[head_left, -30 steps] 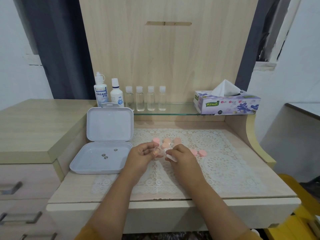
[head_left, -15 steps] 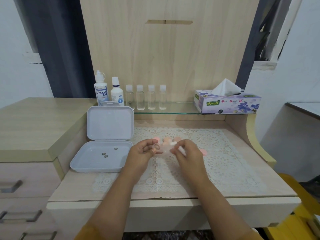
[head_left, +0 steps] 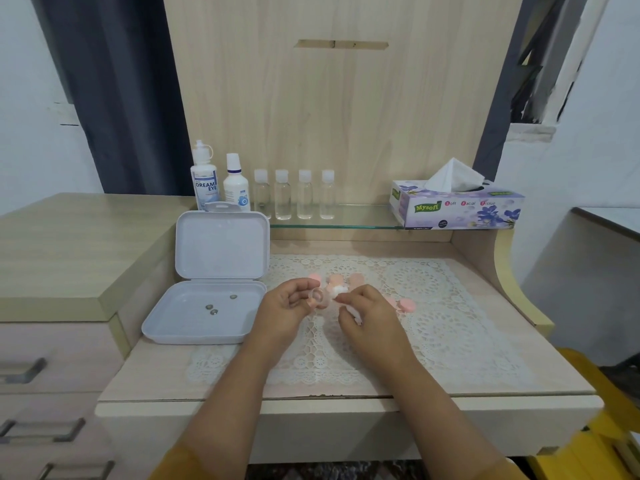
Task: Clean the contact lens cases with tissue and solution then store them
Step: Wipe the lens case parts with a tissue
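Clear lens case held above the lace mat, pinched in the fingers of the left hand; its open cup faces the right hand. Right hand just beside it, fingers closed on a small wad of tissue whose tip touches the case rim; more tissue shows under the palm. Pink caps lie on the mat right of the right hand; further pink pieces sit behind the hands, partly hidden by them. White storage box open on the tabletop to the left, lid upright, three small dark discs inside. Glass shelf behind: two solution bottles, four small clear bottles, tissue box at the right end
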A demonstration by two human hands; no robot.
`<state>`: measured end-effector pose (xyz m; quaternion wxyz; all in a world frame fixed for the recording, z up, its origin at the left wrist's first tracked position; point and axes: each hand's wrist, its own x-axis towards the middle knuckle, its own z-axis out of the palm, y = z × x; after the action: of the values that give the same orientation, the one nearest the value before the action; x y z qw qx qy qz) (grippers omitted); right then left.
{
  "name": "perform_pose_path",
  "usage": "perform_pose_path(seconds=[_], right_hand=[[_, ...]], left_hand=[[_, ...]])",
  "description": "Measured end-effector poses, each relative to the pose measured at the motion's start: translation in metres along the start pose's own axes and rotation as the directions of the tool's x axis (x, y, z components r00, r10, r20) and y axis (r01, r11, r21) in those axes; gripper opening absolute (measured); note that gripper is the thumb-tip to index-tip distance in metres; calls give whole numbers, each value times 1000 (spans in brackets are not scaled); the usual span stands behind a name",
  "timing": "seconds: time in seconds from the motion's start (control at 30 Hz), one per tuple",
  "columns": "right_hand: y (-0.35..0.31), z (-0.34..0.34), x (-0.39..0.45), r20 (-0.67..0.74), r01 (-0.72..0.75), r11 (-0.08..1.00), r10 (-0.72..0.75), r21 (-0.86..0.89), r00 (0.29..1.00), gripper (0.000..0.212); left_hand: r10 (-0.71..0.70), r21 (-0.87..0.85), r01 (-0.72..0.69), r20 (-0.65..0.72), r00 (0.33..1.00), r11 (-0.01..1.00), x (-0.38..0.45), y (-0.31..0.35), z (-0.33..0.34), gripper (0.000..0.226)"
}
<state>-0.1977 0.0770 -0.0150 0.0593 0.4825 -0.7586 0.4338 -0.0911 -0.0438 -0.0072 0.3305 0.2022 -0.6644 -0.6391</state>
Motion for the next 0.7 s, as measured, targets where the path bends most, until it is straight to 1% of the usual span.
perform_pose_path(seconds=[0.13, 0.27, 0.37, 0.43, 0.47, 0.53, 0.57, 0.6, 0.67, 0.7], right_hand=[[-1, 2, 4, 72, -36, 994, 44, -102, 996, 25], [0, 3, 5, 80, -43, 990, 54, -134, 995, 20], [-1, 1, 4, 71, -49, 993, 57, -105, 996, 13], [-1, 0, 3, 29, -71, 995, 73, -64, 997, 9], [-2, -1, 2, 14, -91, 996, 91, -25, 996, 13], [-3, -3, 1, 26, -141, 989, 140, 52, 990, 29], [-3, -3, 1, 37, -141, 988, 139, 59, 990, 35], [-3, -2, 1, 36, -111, 993, 110, 33, 993, 36], [-1, 0, 2, 0, -49, 999, 49, -25, 999, 27], [-1, 0, 2, -26, -38, 999, 38, -22, 999, 22]], left_hand=[[12, 21, -12, 19, 1000, 1000, -3, 4, 2, 22], [4, 26, -4, 22, 1000, 1000, -4, 6, 3, 21], [-11, 37, 11, 5, 1000, 999, -3, 4, 3, 20], [-23, 19, 23, -6, 1000, 1000, -2, 4, 4, 18], [-27, 4, 27, -9, 1000, 1000, -2, 4, 4, 18], [-26, -14, 26, -8, 1000, 1000, -2, 5, 3, 17], [-25, -16, 25, -9, 1000, 1000, -2, 4, 3, 17], [-24, -15, 24, -11, 1000, 1000, -2, 4, 2, 16], [-28, -27, 27, -6, 1000, 999, -2, 4, 3, 17], [-28, -33, 28, 0, 1000, 999, -3, 5, 3, 17]])
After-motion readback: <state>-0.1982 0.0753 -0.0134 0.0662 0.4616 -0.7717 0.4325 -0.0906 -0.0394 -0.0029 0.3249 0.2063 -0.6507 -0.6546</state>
